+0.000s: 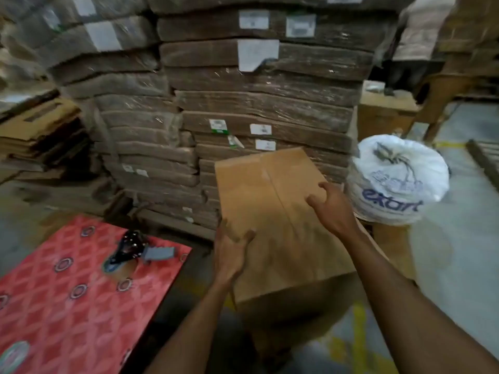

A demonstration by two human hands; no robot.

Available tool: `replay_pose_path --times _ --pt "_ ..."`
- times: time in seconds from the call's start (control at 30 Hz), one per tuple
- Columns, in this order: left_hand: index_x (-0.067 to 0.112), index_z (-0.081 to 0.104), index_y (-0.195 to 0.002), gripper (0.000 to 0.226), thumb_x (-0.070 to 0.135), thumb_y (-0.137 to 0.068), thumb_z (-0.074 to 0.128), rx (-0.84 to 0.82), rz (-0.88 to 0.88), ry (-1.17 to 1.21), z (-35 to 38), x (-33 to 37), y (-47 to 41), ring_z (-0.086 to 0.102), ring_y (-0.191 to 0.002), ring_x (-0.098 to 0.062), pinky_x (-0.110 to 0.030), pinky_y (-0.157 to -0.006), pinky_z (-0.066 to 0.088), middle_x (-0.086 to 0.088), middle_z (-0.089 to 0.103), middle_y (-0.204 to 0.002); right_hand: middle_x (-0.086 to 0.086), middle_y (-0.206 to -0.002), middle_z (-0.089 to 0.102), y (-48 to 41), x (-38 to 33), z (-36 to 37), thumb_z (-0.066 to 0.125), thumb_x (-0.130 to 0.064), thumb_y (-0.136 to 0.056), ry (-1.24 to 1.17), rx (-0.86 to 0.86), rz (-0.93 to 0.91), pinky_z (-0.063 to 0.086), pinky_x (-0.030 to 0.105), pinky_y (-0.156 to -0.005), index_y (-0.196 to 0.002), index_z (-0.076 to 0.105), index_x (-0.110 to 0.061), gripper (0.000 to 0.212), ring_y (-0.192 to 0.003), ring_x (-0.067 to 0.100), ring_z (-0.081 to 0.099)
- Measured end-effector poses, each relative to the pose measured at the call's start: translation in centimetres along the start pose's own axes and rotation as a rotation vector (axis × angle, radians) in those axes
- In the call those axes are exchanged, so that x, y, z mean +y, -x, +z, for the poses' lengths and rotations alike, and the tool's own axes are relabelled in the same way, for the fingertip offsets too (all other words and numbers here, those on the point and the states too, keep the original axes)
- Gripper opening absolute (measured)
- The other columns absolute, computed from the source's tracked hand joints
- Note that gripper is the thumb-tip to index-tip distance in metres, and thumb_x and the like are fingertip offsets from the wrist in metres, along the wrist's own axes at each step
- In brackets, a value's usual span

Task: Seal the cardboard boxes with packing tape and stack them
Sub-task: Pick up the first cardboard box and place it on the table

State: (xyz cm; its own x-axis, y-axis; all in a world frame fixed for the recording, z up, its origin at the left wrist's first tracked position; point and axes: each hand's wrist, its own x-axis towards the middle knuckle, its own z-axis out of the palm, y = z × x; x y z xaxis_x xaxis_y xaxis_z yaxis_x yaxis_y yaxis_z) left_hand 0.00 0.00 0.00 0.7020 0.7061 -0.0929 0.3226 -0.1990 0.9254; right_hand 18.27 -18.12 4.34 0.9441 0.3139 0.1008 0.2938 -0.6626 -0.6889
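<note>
A plain brown cardboard box (272,201) stands in front of me with its top flaps closed along a middle seam. My left hand (231,249) grips the box's near left edge, fingers curled onto the top. My right hand (333,209) rests on the right side of the top with fingers bent over it. A black tape dispenser (132,248) lies on the red patterned surface (67,292) to the left, apart from both hands.
Tall stacks of wrapped flat cardboard (264,98) rise right behind the box. More flattened cartons (37,130) are piled at the left. A white printed sack (397,179) sits at the right. A person (415,31) stands at the far right, by a wooden stool (442,101).
</note>
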Motion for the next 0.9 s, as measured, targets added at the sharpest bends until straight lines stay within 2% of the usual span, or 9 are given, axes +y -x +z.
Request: replay_pose_path --times 0.1,0.17,0.3,0.5,0.57,0.67,0.73,0.83,0.9 --pt "0.029 0.025 -0.158 0.097 0.055 -0.081 0.076 -0.029 -0.058 0.008 1.6 -1.5 2.3 0.039 -0.142 -0.024 -0.050 -0.116 0.034 0.002 0.035 -0.159 0.011 -0.150 0.051 1.8 3.8 -0.8 0.062 -0.052 -0.091 0.068 -0.003 0.074 0.035 0.049 -0.113 -0.147 0.046 -0.015 0.069 -0.137 0.032 0.046" --pt "0.036 0.022 -0.157 0.098 0.054 -0.079 0.078 -0.041 -0.107 0.047 1.9 -2.8 3.9 0.044 -0.137 -0.024 -0.054 -0.112 0.039 0.004 0.039 -0.156 0.009 -0.150 0.050 3.2 6.1 -1.2 0.061 -0.055 -0.091 0.107 -0.010 0.118 0.033 0.049 -0.114 -0.148 0.044 -0.017 0.071 -0.138 0.031 0.044" --pt "0.039 0.030 -0.152 0.089 0.043 -0.079 0.081 -0.043 -0.186 0.180 2.2 -3.5 5.1 0.053 -0.123 -0.019 -0.049 -0.105 0.045 0.007 0.051 -0.139 0.009 -0.147 0.052 4.5 8.9 -1.8 0.058 -0.067 -0.084 0.119 0.002 0.207 0.041 0.052 -0.108 -0.145 0.045 -0.017 0.080 -0.133 0.035 0.048" --pt "0.040 0.040 -0.146 0.089 0.047 -0.070 0.086 0.013 -0.281 0.137 2.8 -4.7 6.2 0.059 -0.119 -0.023 -0.056 -0.102 0.049 0.007 0.060 -0.131 0.008 -0.146 0.052 6.9 11.5 -1.5 0.066 -0.061 -0.083 0.025 0.025 0.332 0.046 0.049 -0.102 -0.146 0.042 -0.020 0.079 -0.131 0.034 0.050" --pt "0.042 0.048 -0.140 0.093 0.057 -0.057 0.087 0.057 -0.324 0.170 3.1 -5.4 6.3 0.061 -0.115 -0.022 -0.055 -0.101 0.050 0.009 0.064 -0.124 0.008 -0.142 0.055 7.6 11.9 -1.2 0.068 -0.062 -0.080 -0.037 0.068 0.381 0.048 0.049 -0.100 -0.144 0.043 -0.021 0.080 -0.129 0.034 0.052" --pt "0.051 0.049 -0.137 0.102 0.066 -0.044 0.089 0.055 -0.392 0.267 3.0 -6.1 6.4 0.062 -0.113 -0.023 -0.055 -0.100 0.050 0.010 0.066 -0.123 0.008 -0.136 0.058 8.2 11.7 -0.8 0.071 -0.062 -0.075 -0.128 0.141 0.463 0.049 0.049 -0.098 -0.139 0.051 -0.020 0.079 -0.125 0.034 0.054" --pt "0.054 0.050 -0.134 0.099 0.056 -0.046 0.094 0.028 -0.430 0.356 3.1 -6.0 6.3 0.062 -0.114 -0.025 -0.056 -0.097 0.052 0.009 0.066 -0.123 0.009 -0.137 0.056 8.5 11.5 -0.4 0.075 -0.055 -0.078 -0.180 0.180 0.464 0.045 0.045 -0.098 -0.139 0.052 -0.019 0.074 -0.125 0.033 0.053" --pt "0.050 0.053 -0.134 0.091 0.032 -0.056 0.096 0.031 -0.445 0.406 2.9 -5.5 6.1 0.063 -0.111 -0.028 -0.058 -0.089 0.056 0.005 0.068 -0.120 0.012 -0.136 0.051 8.4 10.9 -0.2 0.078 -0.046 -0.080 -0.260 0.192 0.463 0.042 0.043 -0.099 -0.139 0.052 -0.017 0.071 -0.126 0.033 0.050" --pt "0.047 0.056 -0.132 0.085 0.028 -0.059 0.095 0.038 -0.423 0.411 2.2 -4.8 5.4 0.064 -0.109 -0.026 -0.056 -0.090 0.056 0.006 0.070 -0.117 0.013 -0.130 0.052 8.1 10.2 -0.1 0.080 -0.046 -0.076 -0.276 0.194 0.452 0.044 0.043 -0.096 -0.133 0.056 -0.015 0.069 -0.121 0.034 0.051"
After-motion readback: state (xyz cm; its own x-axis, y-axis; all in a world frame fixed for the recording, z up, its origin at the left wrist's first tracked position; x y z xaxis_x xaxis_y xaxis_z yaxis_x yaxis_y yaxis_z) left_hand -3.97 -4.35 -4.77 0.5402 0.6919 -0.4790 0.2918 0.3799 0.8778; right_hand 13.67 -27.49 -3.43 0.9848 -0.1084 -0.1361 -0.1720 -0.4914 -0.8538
